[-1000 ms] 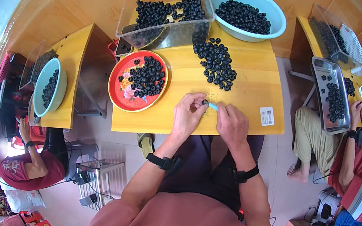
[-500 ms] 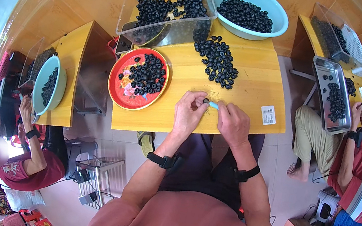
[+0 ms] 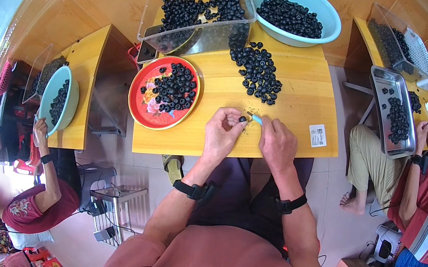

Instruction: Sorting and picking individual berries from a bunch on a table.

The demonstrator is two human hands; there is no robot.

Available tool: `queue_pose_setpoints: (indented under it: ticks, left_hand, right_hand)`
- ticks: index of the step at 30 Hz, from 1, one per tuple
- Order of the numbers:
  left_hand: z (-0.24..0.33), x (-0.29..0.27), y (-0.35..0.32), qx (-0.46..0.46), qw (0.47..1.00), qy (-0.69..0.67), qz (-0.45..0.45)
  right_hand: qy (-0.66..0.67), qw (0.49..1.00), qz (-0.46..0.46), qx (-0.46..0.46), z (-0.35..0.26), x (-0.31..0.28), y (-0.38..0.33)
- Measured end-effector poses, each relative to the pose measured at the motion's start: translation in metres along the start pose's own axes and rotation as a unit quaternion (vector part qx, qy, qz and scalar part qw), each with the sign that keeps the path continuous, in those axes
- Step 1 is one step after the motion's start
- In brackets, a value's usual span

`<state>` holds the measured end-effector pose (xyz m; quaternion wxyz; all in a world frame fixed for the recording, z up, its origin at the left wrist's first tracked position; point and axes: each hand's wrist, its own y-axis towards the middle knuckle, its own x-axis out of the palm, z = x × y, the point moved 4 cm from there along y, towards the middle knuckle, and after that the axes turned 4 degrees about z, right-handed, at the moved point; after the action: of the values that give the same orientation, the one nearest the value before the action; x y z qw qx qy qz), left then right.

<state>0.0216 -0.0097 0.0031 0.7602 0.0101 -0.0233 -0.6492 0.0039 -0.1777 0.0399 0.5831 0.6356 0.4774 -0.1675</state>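
Pinched between thumb and fingers of my left hand [image 3: 224,129] is a small round black bead [image 3: 242,119]. My right hand [image 3: 277,143] is closed on a small light-blue-handled tool [image 3: 255,118], whose short dark tip points at the bead but stands slightly apart from it. Fine crumbs lie on the yellow wooden table [image 3: 305,98] around the fingertips. Just beyond my hands is a loose pile of black beads [image 3: 258,73], some showing a hole. To the left sits a red round tray [image 3: 138,111] with a gold rim and a flower print, holding more beads.
At the table's back stand a clear plastic bin [image 3: 207,39] and a light-blue basin [image 3: 289,37], both with many beads. A white label [image 3: 317,135] is on the right corner. Co-workers sit at side tables, with a basin [image 3: 68,109] at left and a metal tray [image 3: 401,148] at right.
The tool's tip has come away from the bead, and the two hands have parted slightly. The co-worker on the left has lowered a raised hand and leaned.
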Motion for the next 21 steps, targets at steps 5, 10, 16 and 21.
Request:
queue_pose_setpoints:
  ticks: [5, 10, 16, 21]
  left_hand:
    - [0.009, 0.0, 0.001, 0.026, 0.998, 0.055, -0.006]
    - [0.01, -0.002, 0.0, 0.047, 0.992, 0.118, -0.01]
    - [0.013, -0.001, 0.001, 0.1, 0.991, 0.094, 0.005]
    - [0.008, -0.005, 0.001, 0.066, 0.984, 0.165, -0.003]
  right_hand:
    - [0.0, 1.0, -0.004, -0.003, 0.0, -0.002, 0.001]
    - [-0.002, 1.0, -0.002, 0.001, -0.001, -0.003, 0.0]
    - [-0.002, 1.0, 0.0, 0.0, -0.001, -0.003, 0.0]
    - [0.006, 1.0, 0.003, 0.004, 0.0, -0.004, 0.0]
